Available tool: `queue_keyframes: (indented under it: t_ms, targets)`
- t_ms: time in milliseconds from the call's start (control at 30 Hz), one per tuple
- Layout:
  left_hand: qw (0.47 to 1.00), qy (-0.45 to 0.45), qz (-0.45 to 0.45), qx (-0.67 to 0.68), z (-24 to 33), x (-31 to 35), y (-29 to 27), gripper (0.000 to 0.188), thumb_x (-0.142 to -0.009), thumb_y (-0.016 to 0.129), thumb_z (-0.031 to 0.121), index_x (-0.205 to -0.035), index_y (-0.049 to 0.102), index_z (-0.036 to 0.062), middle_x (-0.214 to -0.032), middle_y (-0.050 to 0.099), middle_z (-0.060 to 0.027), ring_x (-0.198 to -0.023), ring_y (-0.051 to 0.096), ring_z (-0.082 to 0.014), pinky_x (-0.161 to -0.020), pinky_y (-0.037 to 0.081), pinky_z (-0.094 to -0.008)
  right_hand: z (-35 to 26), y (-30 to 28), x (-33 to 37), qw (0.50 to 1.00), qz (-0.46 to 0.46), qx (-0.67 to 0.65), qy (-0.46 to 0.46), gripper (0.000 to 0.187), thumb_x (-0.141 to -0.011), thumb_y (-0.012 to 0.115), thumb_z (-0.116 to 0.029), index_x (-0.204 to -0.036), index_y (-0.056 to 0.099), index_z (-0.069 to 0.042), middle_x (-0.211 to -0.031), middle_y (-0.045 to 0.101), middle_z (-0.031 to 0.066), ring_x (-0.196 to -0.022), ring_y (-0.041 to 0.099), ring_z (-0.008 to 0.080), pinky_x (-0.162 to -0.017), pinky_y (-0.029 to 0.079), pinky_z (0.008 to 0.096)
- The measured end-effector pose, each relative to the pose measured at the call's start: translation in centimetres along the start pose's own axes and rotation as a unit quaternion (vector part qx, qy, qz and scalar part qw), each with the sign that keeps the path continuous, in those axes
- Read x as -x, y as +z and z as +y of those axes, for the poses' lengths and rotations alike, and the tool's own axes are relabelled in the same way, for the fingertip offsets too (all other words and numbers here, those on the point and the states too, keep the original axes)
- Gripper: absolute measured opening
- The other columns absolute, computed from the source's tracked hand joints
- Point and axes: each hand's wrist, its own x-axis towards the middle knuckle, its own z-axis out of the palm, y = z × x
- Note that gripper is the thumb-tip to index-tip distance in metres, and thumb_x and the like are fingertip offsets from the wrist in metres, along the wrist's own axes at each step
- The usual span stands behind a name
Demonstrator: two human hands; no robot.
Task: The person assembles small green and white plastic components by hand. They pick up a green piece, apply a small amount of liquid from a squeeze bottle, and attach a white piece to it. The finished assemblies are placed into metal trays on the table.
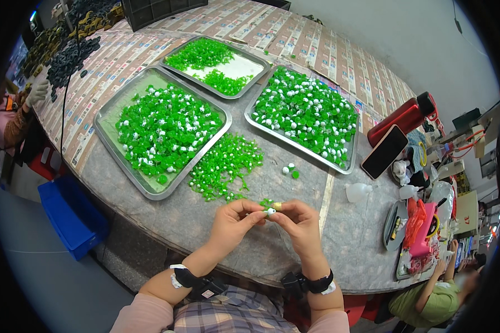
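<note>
Over the near edge of the table, my left hand [231,222] and my right hand [299,222] meet with their fingertips pinched together. Between them is a small green plastic piece with a white bead-like ball [270,211]; its exact kind is too small to tell. A yellowish band wraps one right fingertip. Just beyond my hands lies a loose heap of small green pieces with white bits [228,161]. To its right sit a few loose white balls and a green piece [294,174]. A metal tray [155,194] of green-and-white pieces stands left of the heap.
Another full tray [300,151] stands at right, and a partly filled one [244,67] behind. On the right are a red bottle [397,123], a phone [384,151] and a pink container [424,233]. A blue bin [72,213] stands lower left. Other people sit at both sides.
</note>
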Motion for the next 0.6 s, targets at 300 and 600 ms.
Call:
queue_keyframes:
  t_ms: [300,600]
  targets:
    - [0.922,0.188,-0.028,-0.337,1.4,0.5,0.1,0.008,-0.070,0.062,0.006,-0.076,0.058,0.0018,-0.073,0.058,-0.0070,-0.067,0.057,-0.0174,-0.059,0.045,-0.0250,-0.5,-1.4,-0.3,0.991,-0.094,-0.052,0.084,0.020,-0.075,0.059,-0.003,-0.093,0.056,0.005,-0.081,0.060,0.0085,-0.074,0.058,0.0129,-0.067,0.047,0.0221]
    - [0.930,0.157,-0.011,-0.334,2.2,1.0,0.6,0.009,-0.073,0.061,0.010,-0.074,0.056,0.0014,-0.072,0.058,-0.0072,-0.065,0.056,-0.0168,-0.058,0.044,-0.0262,-0.3,-1.3,-0.6,0.990,-0.096,-0.039,0.093,0.020,-0.076,0.058,-0.005,-0.093,0.056,0.004,-0.082,0.060,0.0092,-0.073,0.057,0.0129,-0.066,0.046,0.0217]
